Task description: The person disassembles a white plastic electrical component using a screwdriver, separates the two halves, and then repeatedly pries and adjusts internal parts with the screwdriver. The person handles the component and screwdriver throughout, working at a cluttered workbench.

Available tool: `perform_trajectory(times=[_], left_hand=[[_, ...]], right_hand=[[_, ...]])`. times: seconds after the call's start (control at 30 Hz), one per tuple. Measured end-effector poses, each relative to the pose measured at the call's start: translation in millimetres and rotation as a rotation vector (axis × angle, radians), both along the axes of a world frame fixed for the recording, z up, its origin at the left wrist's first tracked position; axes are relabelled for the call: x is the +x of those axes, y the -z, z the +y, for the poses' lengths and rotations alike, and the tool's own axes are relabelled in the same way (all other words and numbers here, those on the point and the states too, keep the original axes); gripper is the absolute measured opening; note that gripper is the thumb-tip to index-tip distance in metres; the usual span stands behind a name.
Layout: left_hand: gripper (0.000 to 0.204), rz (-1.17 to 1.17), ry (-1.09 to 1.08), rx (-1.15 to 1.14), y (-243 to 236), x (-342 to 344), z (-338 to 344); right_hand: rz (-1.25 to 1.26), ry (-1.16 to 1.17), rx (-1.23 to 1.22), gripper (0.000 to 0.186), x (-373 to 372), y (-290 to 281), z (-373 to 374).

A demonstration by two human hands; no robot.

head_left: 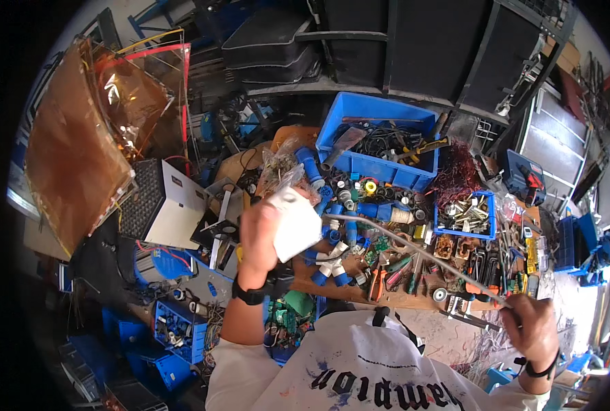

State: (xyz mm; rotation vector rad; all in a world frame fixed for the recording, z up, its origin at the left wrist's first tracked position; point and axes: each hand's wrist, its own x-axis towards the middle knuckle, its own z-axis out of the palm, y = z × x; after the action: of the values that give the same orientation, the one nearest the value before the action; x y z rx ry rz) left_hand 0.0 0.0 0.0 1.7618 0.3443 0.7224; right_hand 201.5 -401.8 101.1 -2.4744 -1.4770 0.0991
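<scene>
Raised over the left part of the workbench, my left hand point(259, 233) grips a white block-shaped piece point(297, 222). The hand is smeared by motion, and its fingers are partly behind the piece. At the right, my right hand point(530, 327) is closed round the end of a long thin grey rod or cord point(421, 252). This runs in a slight curve across the bench toward the white piece; whether the two are joined I cannot tell. Below it lie orange-handled pliers point(377, 283), a green circuit board point(382, 241) and blue-and-white plugs point(332, 266).
A large blue crate point(380, 164) of cables and tools stands at the back. In front of it, a small blue bin point(465, 233) holds metal bolts. Hand tools crowd the bench's right side. Brown sheets point(75, 147) and a white speaker-like box point(175, 205) stand at the left.
</scene>
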Motion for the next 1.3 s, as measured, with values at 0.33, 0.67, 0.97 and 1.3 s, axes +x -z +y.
perform_trajectory(times=[0.33, 0.67, 0.97, 1.3], left_hand=[[0.077, -0.123, 0.288, 0.125, 11, 8, 66], [0.063, -0.164, 0.418, 0.263, 2, 15, 81], [0.051, -0.087, 0.481, 0.413, -13, 10, 82], [0.058, 0.185, 0.730, 0.375, -20, 10, 79]], right_hand=[[0.049, 0.139, -0.003, 0.018, -21, -10, 41], [-0.109, 0.188, -0.146, 0.018, -40, -40, 73], [-0.300, 0.096, -0.310, 0.020, -40, -83, 78], [-0.316, -0.321, -0.387, 0.012, -6, -150, 137]])
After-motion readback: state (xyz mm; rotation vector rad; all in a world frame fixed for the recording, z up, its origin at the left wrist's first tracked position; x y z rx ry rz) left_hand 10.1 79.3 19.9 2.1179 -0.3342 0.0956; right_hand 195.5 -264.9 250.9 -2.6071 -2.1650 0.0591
